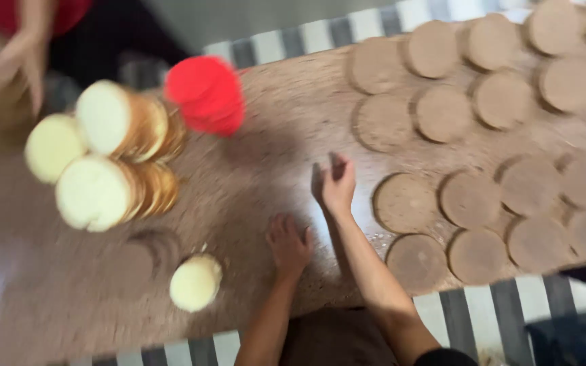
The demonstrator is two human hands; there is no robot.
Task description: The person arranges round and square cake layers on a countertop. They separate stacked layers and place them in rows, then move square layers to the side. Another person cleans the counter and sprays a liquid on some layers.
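Down at the bottom middle of the frame I see both forearms reaching up onto the brown board (266,135). My left hand (289,244) lies flat on the board with its fingers spread, holding nothing. My right hand (334,186) sits just above it and a little to the right, raised on its edge, fingers drawn loosely together; the picture is smeared, so I cannot tell whether anything small is pinched there, though it looks empty.

Just right of the right hand lies the nearest brown disc (405,202), flat on the board, close to the hand but not touching it. More brown discs (503,98) spread in rows across the right half of the frame, up to the upper right corner.

Lower left of my left hand sits a single pale round cap (195,282), well apart from it. Further up on the left lie stacks of pale round lids (103,163), tipped on their sides, and beside them, toward the upper middle, a red round lid (206,95).

A striped cloth (483,312) shows under the board's near edge. Another person's hand (25,57) hangs in the upper left corner.
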